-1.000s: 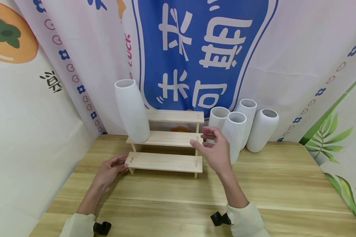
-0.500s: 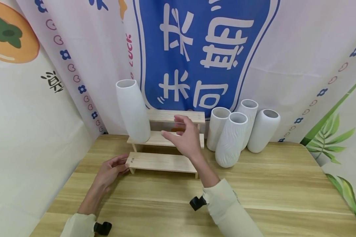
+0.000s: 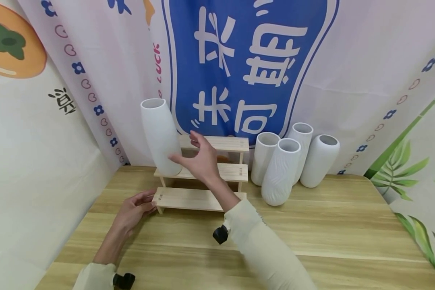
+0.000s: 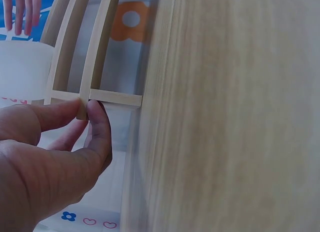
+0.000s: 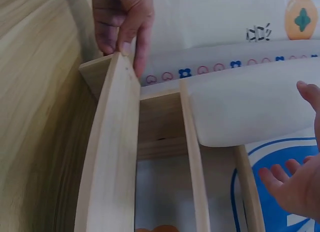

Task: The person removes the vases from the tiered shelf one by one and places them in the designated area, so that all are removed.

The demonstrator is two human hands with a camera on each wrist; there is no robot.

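A three-tier wooden display stand (image 3: 195, 199) stands on the table, its bare steps rising toward the back. My left hand (image 3: 132, 213) pinches the left end of the lowest step between thumb and fingers, as the left wrist view shows closely. On the left end of the middle step, a tall white vase (image 3: 160, 135) stands upright. Beside it, my right hand (image 3: 201, 163) has its thumb and fingers spread apart and grips nothing. From the head, its thumb overlaps the vase's lower right side; whether it touches, I cannot tell.
Several white vases (image 3: 280, 173) are grouped to the right of the stand, some with rippled surfaces. A printed cloth (image 3: 333, 92) hangs behind the table. Wood-grain tabletop (image 3: 333, 229) extends in front and to the right.
My right hand has moved left, from beside the grouped vases across the stand to the tall vase. The left hand stays at the lowest step, and the vases have not moved.
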